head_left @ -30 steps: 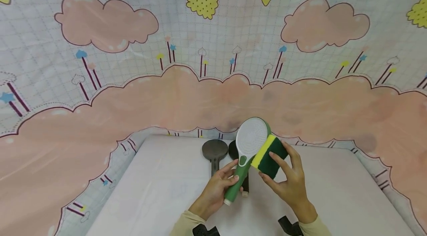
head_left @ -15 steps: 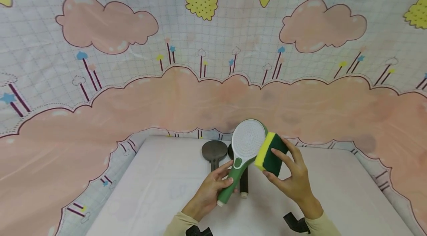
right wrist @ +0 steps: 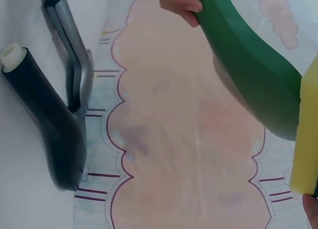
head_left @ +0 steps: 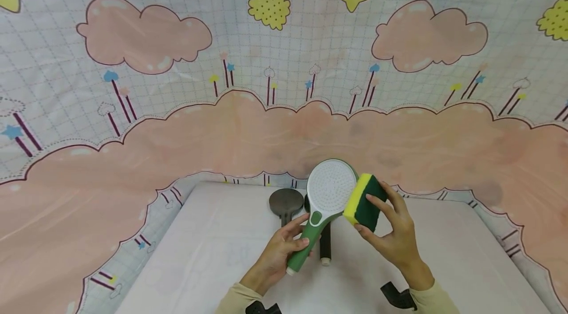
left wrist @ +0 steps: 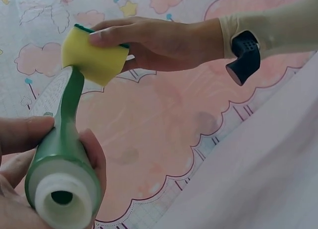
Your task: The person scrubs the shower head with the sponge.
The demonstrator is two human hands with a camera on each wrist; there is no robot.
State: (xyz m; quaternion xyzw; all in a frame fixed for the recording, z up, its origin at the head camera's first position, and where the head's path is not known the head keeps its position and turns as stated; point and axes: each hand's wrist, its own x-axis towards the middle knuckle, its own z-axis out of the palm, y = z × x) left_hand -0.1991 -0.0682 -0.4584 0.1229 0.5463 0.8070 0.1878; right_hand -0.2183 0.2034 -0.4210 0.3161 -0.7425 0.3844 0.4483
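My left hand point(head_left: 278, 255) grips the green handle of a shower head point(head_left: 332, 186), held tilted above the table with its white spray face toward the head camera. The handle's hollow white threaded end point(left wrist: 64, 199) faces the left wrist camera. A yellow and dark green sponge point(head_left: 366, 201) is pinched between the thumb and fingers of my right hand point(head_left: 397, 235). Its yellow side lies against the edge of the shower head's round end, as the left wrist view shows. In the right wrist view the sponge point(right wrist: 307, 134) meets the green back point(right wrist: 248, 65) of the head.
A grey shower head point(head_left: 286, 201) lies on the white table point(head_left: 199, 255) left of the held one. A black shower head point(head_left: 325, 247) lies partly hidden behind the held one. A cloth printed with clouds and stars point(head_left: 284, 141) hangs behind the table.
The shower head has shifted slightly left and turned its face more toward the head camera. The sponge has moved a little right and up along its edge, off the lower part of the head.
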